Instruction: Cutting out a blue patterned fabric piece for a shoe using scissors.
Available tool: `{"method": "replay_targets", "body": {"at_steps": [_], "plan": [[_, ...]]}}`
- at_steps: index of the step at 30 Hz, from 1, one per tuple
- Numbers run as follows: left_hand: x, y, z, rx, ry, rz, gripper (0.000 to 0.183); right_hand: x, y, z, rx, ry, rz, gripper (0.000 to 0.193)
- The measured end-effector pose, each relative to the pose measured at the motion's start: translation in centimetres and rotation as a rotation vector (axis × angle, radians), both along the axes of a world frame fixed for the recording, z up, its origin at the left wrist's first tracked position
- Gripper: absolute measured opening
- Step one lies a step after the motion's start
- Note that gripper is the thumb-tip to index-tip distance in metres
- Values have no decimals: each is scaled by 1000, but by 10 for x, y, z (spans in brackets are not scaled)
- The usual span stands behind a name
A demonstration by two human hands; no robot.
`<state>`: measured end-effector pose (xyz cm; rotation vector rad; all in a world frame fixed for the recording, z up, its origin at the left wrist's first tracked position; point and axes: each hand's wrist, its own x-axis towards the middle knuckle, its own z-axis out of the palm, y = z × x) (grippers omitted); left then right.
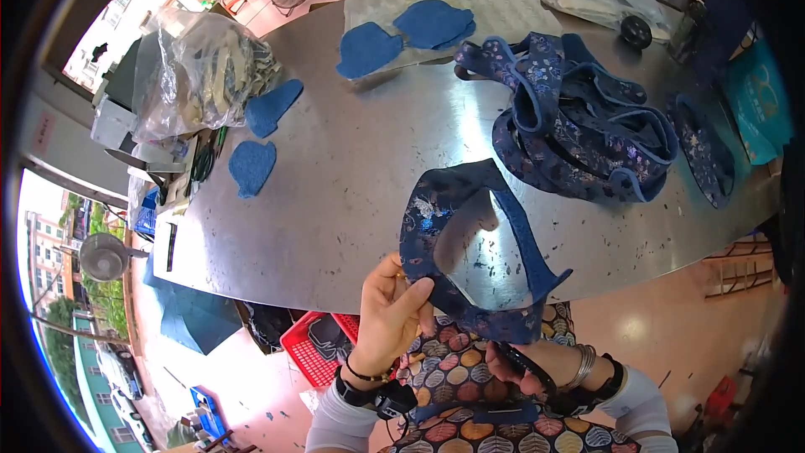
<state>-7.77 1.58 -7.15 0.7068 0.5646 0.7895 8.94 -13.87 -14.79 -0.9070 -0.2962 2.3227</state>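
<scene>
My left hand (387,312) pinches the edge of a navy, floral-patterned shoe upper (422,231), a looped piece of fabric with an open middle. It is held up at the near edge of the metal table. Below its lower right part, my right hand (553,359) is closed around a black-handled tool (530,364); its working end is hidden, so I cannot tell its exact kind. To the right on the table lies a pile of similar shoe uppers (579,130). One more patterned piece (704,151) lies beside the pile.
The metal table (335,201) curves around in front of me. Blue fabric cutouts (251,169) lie at left and others (369,50) at the back. A clear bag of scraps (210,75) stands far left. Under the edge sits a red basket (309,354).
</scene>
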Motion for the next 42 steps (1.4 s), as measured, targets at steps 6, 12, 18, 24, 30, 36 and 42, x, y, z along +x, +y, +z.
{"method": "replay_targets", "body": {"at_steps": [6, 12, 18, 24, 30, 36, 42], "plan": [[2, -4, 0, 19, 35, 29, 21, 7, -3, -4, 686, -329, 25, 42], [5, -8, 1, 25, 57, 71, 20, 7, 13, 32, 732, -483, -20, 47], [5, -8, -1, 19, -10, 61, 21, 15, 11, 38, 386, -446, 167, 46], [10, -10, -4, 21, -9, 34, 25, 7, 11, 31, -64, 61, -68, 35], [7, -10, -9, 64, -72, 11, 25, 14, 17, 39, 184, -74, 121, 45], [6, -10, -4, 80, -37, 26, 28, 12, 9, 36, 119, -8, 47, 44], [7, -12, 0, 92, 41, 59, 24, 15, 9, 34, 605, -470, 245, 49]]}}
